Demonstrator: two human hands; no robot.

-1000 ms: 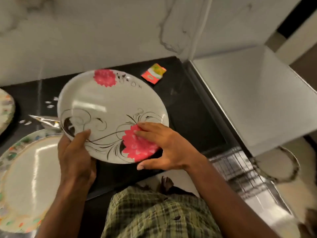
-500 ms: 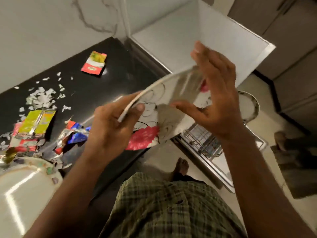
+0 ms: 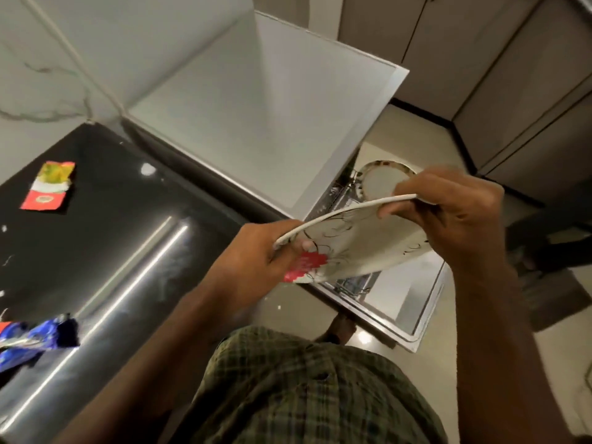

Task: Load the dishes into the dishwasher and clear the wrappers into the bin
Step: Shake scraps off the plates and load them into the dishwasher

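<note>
A person in a green-and-dark checked shirt [image 3: 307, 395] with a dark button on the front; forearms bare; a bare foot [image 3: 342, 326] below the shirt hem.

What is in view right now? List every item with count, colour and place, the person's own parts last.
flowered plate: 1, white with red flower, held tilted above the open dishwasher
rimmed plate: 1, pale with dark patterned rim, in the dishwasher rack, partly hidden
dishwasher: 1, steel, open, right of the counter
counter: 1, black, left
red-and-yellow wrapper: 1, far left of the counter
blue wrapper: 1, near left edge of the counter
cabinets: grey, upper right
left hand: grips the plate's near rim
right hand: grips the far rim
</note>
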